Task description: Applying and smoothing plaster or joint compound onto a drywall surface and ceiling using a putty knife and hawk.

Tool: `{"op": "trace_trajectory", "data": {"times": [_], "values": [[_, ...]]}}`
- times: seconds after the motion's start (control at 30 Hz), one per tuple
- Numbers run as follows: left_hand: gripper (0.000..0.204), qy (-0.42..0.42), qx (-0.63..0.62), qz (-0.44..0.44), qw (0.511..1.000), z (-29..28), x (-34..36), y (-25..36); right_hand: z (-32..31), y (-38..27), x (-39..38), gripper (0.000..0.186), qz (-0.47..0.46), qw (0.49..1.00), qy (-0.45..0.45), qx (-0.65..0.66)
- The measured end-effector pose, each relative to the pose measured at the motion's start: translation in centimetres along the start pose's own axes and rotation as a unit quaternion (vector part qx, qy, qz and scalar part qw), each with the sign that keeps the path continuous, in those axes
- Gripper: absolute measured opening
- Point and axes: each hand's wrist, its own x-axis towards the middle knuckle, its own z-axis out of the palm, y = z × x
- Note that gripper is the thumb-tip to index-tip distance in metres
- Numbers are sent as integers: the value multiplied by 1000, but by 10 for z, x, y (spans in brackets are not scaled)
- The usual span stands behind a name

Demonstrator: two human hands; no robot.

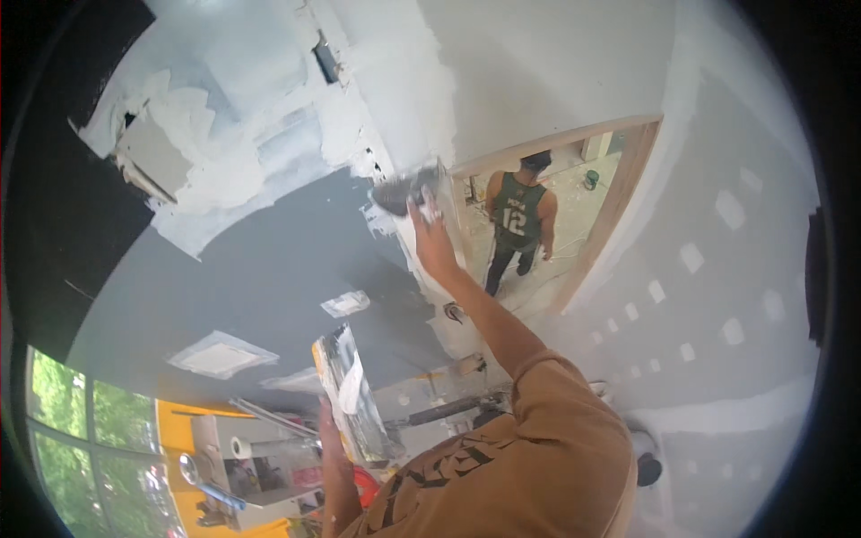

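My right arm reaches up to the wall, and my right hand (433, 238) is closed on a wide putty knife (395, 195), its dark blade flat against the wall beside the door opening. Fresh white joint compound (421, 170) lies around the blade. Lower down, my left hand (330, 438) grips a long rectangular metal tool (359, 421) at its side. I cannot tell whether that tool is a mud pan or a broad blade. A lump of white compound (352, 387) sticks to its face. Most of the left fingers are hidden behind it.
The grey wall (296, 251) carries compound patches and a rectangular cutout (325, 59). Through the wood-framed doorway (619, 193), a person (517, 211) in a dark sleeveless top faces away. Tools and a paper roll (240, 448) crowd the lower left near a window (90, 430).
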Motion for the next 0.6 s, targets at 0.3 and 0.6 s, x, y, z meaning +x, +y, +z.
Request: {"op": "trace_trajectory", "data": {"times": [0.3, 0.6], "values": [[61, 22, -3, 26, 999, -29, 24, -14, -82, -135, -209, 69, -129, 890, -210, 384], [47, 43, 4, 77, 996, 10, 9, 36, -80, -65, -166, 65, -13, 969, -135, 207]]}}
